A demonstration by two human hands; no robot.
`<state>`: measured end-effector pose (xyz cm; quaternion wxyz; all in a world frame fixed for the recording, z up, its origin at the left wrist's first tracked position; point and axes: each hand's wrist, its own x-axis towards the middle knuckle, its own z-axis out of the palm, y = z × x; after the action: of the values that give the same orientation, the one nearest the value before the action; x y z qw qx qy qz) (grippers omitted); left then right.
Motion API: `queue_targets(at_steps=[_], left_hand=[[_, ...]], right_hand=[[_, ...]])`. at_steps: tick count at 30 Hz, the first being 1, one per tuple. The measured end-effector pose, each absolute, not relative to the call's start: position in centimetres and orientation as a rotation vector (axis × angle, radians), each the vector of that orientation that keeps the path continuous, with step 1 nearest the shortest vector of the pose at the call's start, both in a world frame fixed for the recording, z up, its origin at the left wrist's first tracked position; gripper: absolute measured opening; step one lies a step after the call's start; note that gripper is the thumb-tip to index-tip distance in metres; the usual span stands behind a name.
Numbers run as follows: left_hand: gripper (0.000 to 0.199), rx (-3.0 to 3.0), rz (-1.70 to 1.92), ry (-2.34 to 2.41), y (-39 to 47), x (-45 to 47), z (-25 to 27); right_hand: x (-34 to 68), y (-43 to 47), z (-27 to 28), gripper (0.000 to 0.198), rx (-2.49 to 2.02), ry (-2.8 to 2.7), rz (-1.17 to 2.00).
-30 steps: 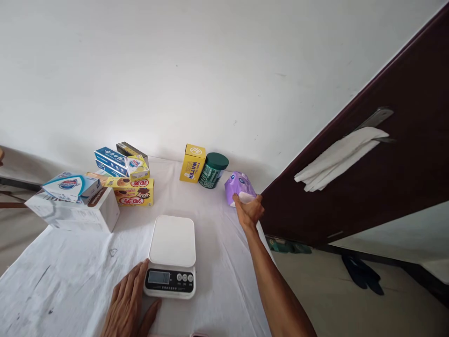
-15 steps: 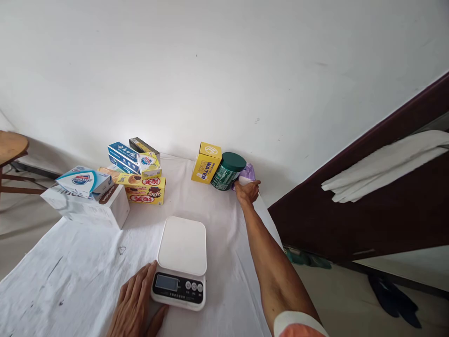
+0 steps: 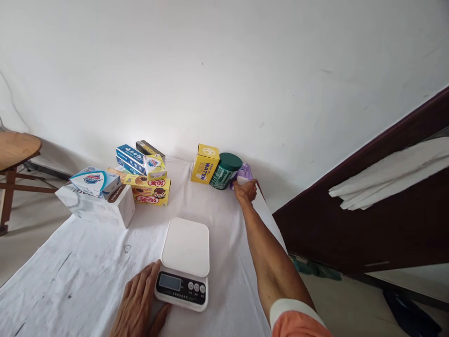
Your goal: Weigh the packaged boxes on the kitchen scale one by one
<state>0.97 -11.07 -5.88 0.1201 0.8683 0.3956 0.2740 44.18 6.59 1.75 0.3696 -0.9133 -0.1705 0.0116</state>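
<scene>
My right hand [image 3: 246, 191] reaches to the far right of the table, its fingers closed round the near side of a purple and white packet [image 3: 245, 171]. Part of the packet is hidden by the hand. Left of it, a dark green lidded canister [image 3: 228, 169] stands beside a yellow box [image 3: 205, 164] marked WATER. Near me lies a white kitchen scale [image 3: 185, 248] with nothing on its plate and a blank-looking display. My left hand [image 3: 137, 302] rests flat on the cloth, open, its fingertips against the scale's left side and the thumb apart.
On the left stand a white carton [image 3: 96, 206] with a blue and white soap box [image 3: 94, 181] on top, yellow snack boxes [image 3: 152, 192], and blue boxes [image 3: 130, 157]. The wall [image 3: 224, 84] borders the table's back. A wooden stool [image 3: 17, 150] is at far left.
The view has shifted slightly, so the boxes and scale appear a little further right. My right hand stays at the purple packet, and my left hand remains beside the scale.
</scene>
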Motion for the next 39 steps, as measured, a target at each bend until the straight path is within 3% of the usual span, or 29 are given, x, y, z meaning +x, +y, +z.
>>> queue_targets(at_steps=[3, 8, 10, 13, 17, 20, 24, 27, 32, 39], left_hand=[[0.075, 2.518, 0.751, 1.17, -11.2, 0.8, -5.7], [0.079, 2.419, 0.685, 1.143, -11.8, 0.7, -5.1], [0.082, 2.383, 0.672, 1.143, -11.9, 0.8, -5.0], [0.083, 2.349, 0.634, 1.129, -12.1, 0.8, -4.9], [0.079, 2.295, 0.553, 1.126, -12.0, 0.8, -4.1], [0.079, 2.247, 0.486, 1.131, -11.9, 0.8, -3.2], [0.08, 2.196, 0.446, 1.123, -11.8, 0.7, -2.4], [0.081, 2.171, 0.427, 1.123, -11.8, 0.7, -2.2], [0.081, 2.168, 0.431, 1.11, -12.0, 0.5, -2.3], [0.081, 2.208, 0.478, 1.091, -12.0, 0.4, -3.2]], right_hand=[[43.9, 5.7, 2.2, 0.041, -2.317, -0.467, 0.032], [41.4, 3.0, 3.5, 0.083, -2.212, -0.573, -0.093], [38.7, 1.8, 3.8, 0.08, -2.148, -0.658, -0.188], [32.1, 0.0, 4.4, 0.058, -1.86, -0.999, -0.231], [20.7, -0.5, 6.3, 0.041, -1.372, -1.511, 0.023], [13.9, 1.1, 8.5, 0.053, -1.247, -1.659, 0.152], [8.7, 4.8, 10.8, 0.075, -1.403, -1.825, 0.189], [6.5, 7.1, 11.3, 0.079, -1.572, -1.929, 0.206], [5.4, 8.0, 10.7, 0.056, -1.612, -1.885, 0.182], [11.4, 0.6, 10.2, 0.05, -1.414, -1.65, 0.134]])
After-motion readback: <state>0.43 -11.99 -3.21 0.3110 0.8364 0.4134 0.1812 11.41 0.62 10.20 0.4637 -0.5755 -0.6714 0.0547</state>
